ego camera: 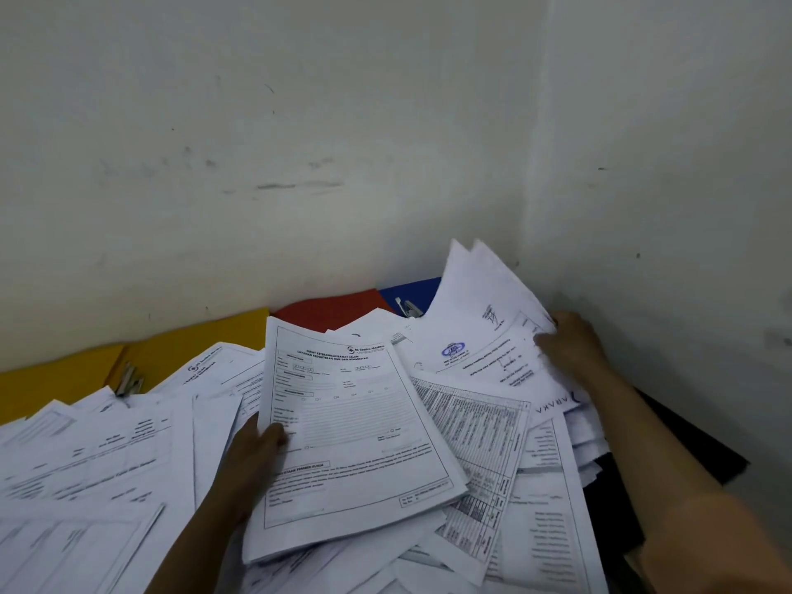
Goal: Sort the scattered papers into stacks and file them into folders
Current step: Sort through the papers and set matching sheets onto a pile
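Sorting underway: left hand (257,448) grips form stack (343,430); right hand (565,340) pinches sheets (484,319) nr counter's far-right corner. Next: merge matching docs.

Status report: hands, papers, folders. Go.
Left hand grips form stack. Right hand pinches stamped sheets. Loose papers unsorted, overlapping yellow folder, red folder, blue folder.

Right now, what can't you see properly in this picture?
All in the head view:
- Small print on the form stack: too small and blurry.
- Red folder and blue folder: mostly under papers.
- Left hand fingers: behind the stack.
- Paper pile: cut off by the bottom edge.
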